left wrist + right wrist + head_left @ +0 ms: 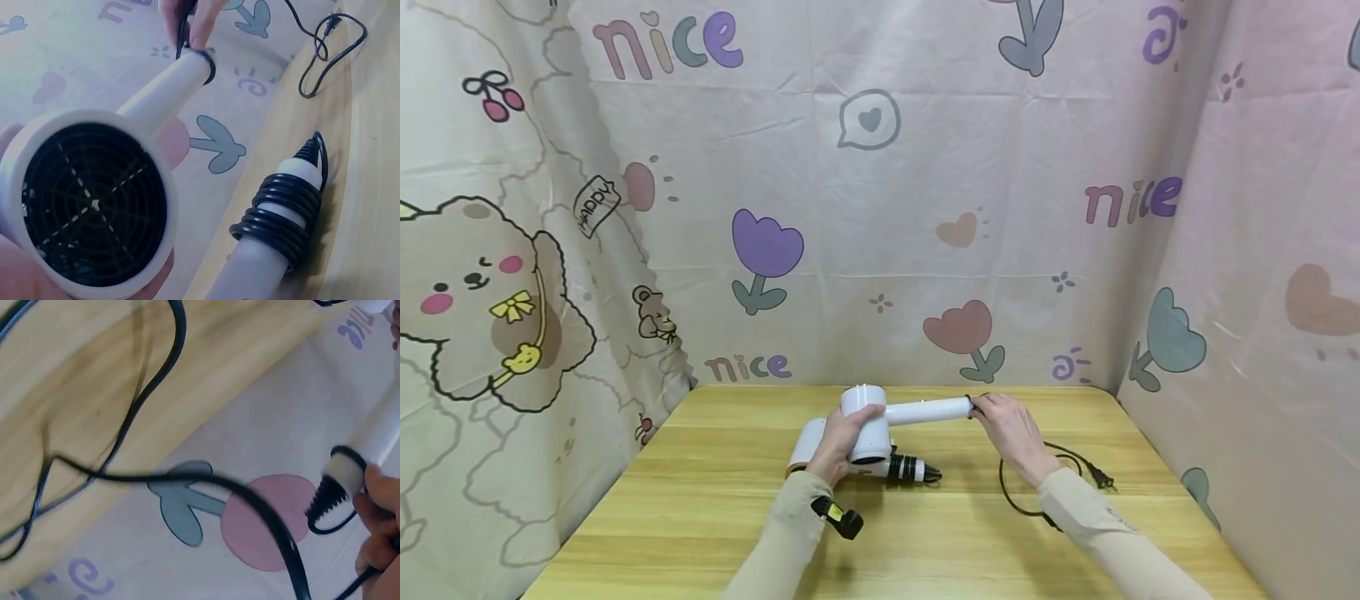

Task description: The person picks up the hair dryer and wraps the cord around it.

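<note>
My left hand (837,440) grips the barrel of a white hair dryer (928,411), held above the table with its handle pointing right. In the left wrist view its round black grille (65,162) faces the camera. At the handle's end my right hand (1013,433) pinches the black cord (275,519), one turn of which circles the handle tip in the right wrist view. The cord's remaining length hangs down to the right. Beneath lies a second white hair dryer (807,440), its cord (284,197) wound in several coils around the handle; my left hand partly hides it.
The loose cord ends in a black plug (1102,477) on the right part of the wooden table (700,517). Printed curtains (880,208) enclose the back and both sides. A black wrist strap device (838,517) sits on the left sleeve.
</note>
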`<state>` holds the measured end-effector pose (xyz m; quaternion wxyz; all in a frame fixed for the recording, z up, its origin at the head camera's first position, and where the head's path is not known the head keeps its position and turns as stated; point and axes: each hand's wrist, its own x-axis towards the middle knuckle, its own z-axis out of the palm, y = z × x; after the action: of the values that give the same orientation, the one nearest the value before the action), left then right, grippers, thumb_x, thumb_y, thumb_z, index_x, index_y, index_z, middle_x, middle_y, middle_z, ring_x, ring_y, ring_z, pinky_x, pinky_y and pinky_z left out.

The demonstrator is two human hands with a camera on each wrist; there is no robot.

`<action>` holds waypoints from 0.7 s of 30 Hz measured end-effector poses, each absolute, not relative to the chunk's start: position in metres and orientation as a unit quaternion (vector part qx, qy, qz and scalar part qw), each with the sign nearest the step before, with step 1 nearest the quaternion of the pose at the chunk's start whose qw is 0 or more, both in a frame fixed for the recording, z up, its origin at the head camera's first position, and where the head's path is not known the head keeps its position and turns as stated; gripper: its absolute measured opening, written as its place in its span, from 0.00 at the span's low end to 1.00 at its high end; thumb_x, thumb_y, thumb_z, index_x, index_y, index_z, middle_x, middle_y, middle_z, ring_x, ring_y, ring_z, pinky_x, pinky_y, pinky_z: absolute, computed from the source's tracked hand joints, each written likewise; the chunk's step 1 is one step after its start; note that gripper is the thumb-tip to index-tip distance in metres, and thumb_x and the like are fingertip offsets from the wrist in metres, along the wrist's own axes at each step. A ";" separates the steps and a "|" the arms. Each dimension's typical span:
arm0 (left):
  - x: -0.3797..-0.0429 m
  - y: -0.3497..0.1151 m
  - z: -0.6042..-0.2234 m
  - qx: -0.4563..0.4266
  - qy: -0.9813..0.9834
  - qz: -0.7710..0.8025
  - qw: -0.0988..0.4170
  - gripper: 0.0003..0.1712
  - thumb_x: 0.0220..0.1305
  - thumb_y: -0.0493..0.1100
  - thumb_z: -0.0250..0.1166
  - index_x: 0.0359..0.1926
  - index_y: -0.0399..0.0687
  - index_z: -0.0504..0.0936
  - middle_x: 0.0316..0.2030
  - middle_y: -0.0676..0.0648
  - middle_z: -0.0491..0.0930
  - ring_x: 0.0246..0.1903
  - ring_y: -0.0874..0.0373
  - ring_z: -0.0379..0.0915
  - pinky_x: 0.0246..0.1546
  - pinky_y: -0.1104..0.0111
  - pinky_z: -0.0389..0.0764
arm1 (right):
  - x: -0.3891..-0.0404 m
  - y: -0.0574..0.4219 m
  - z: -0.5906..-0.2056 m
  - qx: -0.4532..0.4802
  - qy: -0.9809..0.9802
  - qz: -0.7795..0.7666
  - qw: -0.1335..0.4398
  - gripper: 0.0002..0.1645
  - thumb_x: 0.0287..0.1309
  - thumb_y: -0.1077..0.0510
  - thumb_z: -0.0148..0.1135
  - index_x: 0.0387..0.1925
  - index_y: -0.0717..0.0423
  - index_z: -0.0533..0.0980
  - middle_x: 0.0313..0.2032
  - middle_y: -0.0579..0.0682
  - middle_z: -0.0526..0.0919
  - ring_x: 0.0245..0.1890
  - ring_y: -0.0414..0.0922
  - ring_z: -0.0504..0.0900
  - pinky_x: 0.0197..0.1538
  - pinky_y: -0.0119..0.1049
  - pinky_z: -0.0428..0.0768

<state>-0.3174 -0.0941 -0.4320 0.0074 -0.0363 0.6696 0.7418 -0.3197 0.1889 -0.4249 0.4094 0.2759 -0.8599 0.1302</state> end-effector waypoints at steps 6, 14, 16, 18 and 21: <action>-0.314 -0.089 -0.431 -0.059 0.659 0.749 -0.025 0.44 0.52 0.54 0.74 0.62 0.38 0.64 0.45 0.39 0.77 0.36 0.51 0.79 0.32 0.58 0.86 | -0.326 0.179 -0.428 0.210 -0.858 0.209 0.419 0.04 0.53 0.61 0.71 0.31 0.58 0.85 0.26 0.50 0.86 0.21 0.42 0.78 0.22 0.34 0.76; -0.315 -0.077 -0.431 -0.064 0.642 0.760 -0.086 0.44 0.52 0.54 0.75 0.64 0.42 0.64 0.50 0.39 0.75 0.39 0.50 0.79 0.35 0.59 0.85 | -0.331 0.165 -0.413 -0.013 -0.792 0.550 0.266 0.10 0.57 0.57 0.70 0.39 0.56 0.86 0.35 0.53 0.88 0.29 0.36 0.81 0.30 0.25 0.77; -0.314 -0.075 -0.431 -0.063 0.640 0.760 -0.094 0.44 0.52 0.54 0.74 0.64 0.43 0.64 0.51 0.39 0.74 0.40 0.50 0.79 0.37 0.59 0.85 | -0.333 0.163 -0.409 -0.049 -0.740 0.631 0.226 0.13 0.57 0.59 0.69 0.44 0.59 0.84 0.37 0.52 0.88 0.32 0.34 0.82 0.35 0.24 0.79; -0.313 -0.075 -0.429 -0.061 0.640 0.759 -0.101 0.43 0.53 0.52 0.74 0.64 0.43 0.64 0.51 0.38 0.74 0.39 0.50 0.79 0.37 0.59 0.85 | -0.334 0.162 -0.405 -0.071 -0.693 0.694 0.183 0.18 0.58 0.62 0.67 0.51 0.61 0.81 0.37 0.47 0.88 0.33 0.31 0.81 0.38 0.21 0.79; -0.314 -0.076 -0.429 -0.053 0.636 0.763 -0.104 0.42 0.54 0.51 0.74 0.65 0.45 0.64 0.52 0.39 0.74 0.39 0.51 0.79 0.37 0.59 0.85 | -0.337 0.163 -0.403 -0.083 -0.645 0.749 0.125 0.24 0.60 0.63 0.66 0.58 0.65 0.75 0.31 0.37 0.86 0.30 0.29 0.78 0.32 0.20 0.74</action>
<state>-0.3140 -0.0765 -0.4292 -0.1045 -0.0527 0.6357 0.7631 -0.3373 0.1630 -0.4031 0.1246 -0.0827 -0.6453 0.7491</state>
